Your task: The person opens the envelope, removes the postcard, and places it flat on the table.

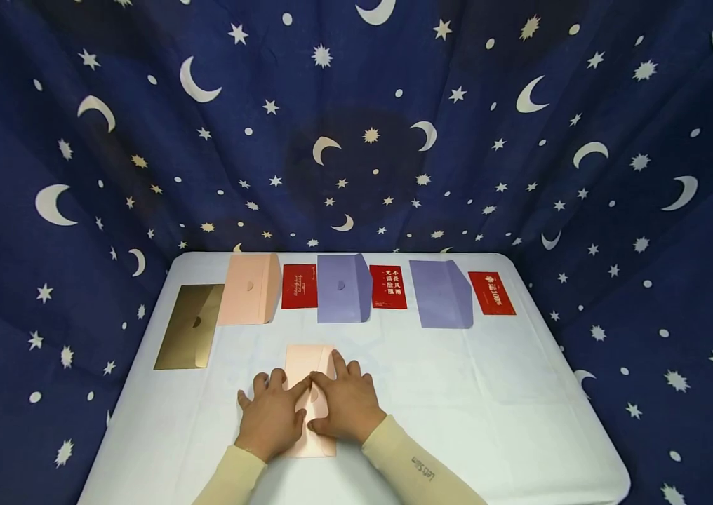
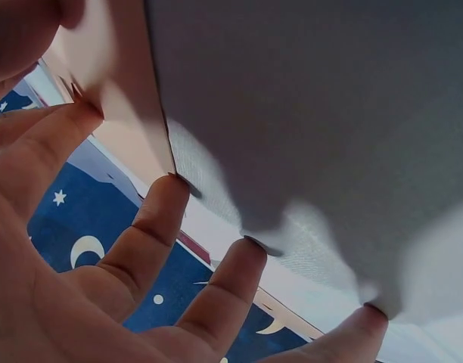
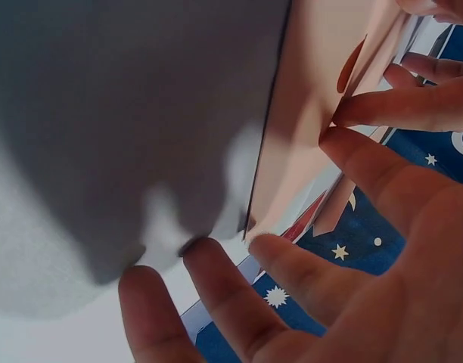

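Observation:
A pale pink envelope (image 1: 298, 358) lies upright at the front middle of the white table, with a half-moon slot (image 3: 352, 65) near its centre. My left hand (image 1: 270, 419) rests over its left side and my right hand (image 1: 353, 402) over its right side. Both index fingertips meet on the envelope just above the slot, and the thumbs lie below, on its surface. In the left wrist view the other fingers (image 2: 224, 299) spread out, tips down on the white tabletop beside the envelope's edge. The right hand's fingers (image 3: 224, 291) spread likewise in the right wrist view.
Along the back of the table lie a gold envelope (image 1: 186, 330), another pink envelope (image 1: 244, 301), two purple envelopes (image 1: 339, 305) and three red cards (image 1: 300, 286). A dark blue curtain (image 1: 369, 84) with moons and stars surrounds the white table (image 1: 489, 407).

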### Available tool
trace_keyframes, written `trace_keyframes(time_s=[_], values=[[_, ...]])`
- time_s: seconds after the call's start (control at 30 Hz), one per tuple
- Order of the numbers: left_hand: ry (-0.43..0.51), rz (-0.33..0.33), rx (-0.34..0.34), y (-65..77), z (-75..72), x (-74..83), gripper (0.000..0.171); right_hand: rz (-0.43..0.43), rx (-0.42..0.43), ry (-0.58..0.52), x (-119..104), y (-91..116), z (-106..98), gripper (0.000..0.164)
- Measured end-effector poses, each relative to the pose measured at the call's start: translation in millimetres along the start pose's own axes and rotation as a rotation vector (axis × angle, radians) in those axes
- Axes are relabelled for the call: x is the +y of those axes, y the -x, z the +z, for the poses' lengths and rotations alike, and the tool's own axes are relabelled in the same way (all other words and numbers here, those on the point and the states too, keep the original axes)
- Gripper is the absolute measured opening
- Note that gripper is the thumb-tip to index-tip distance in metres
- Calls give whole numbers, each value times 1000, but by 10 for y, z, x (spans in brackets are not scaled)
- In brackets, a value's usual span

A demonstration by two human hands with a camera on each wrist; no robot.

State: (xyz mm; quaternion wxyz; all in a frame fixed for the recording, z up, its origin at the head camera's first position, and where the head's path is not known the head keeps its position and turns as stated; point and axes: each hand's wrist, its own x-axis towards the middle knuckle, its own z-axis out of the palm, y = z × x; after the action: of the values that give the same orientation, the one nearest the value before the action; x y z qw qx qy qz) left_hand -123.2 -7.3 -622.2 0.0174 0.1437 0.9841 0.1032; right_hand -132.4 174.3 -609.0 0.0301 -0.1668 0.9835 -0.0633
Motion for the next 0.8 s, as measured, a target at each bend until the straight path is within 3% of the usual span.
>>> trace_keyframes(time_s=[0.23,0.8], values=[[5,-12,1,-17,-12,3,63,-2,-15,7,10,-27,-27,81],[2,6,16,-20,-31,-12,62,5,-11,-67,59,-26,-54,80]])
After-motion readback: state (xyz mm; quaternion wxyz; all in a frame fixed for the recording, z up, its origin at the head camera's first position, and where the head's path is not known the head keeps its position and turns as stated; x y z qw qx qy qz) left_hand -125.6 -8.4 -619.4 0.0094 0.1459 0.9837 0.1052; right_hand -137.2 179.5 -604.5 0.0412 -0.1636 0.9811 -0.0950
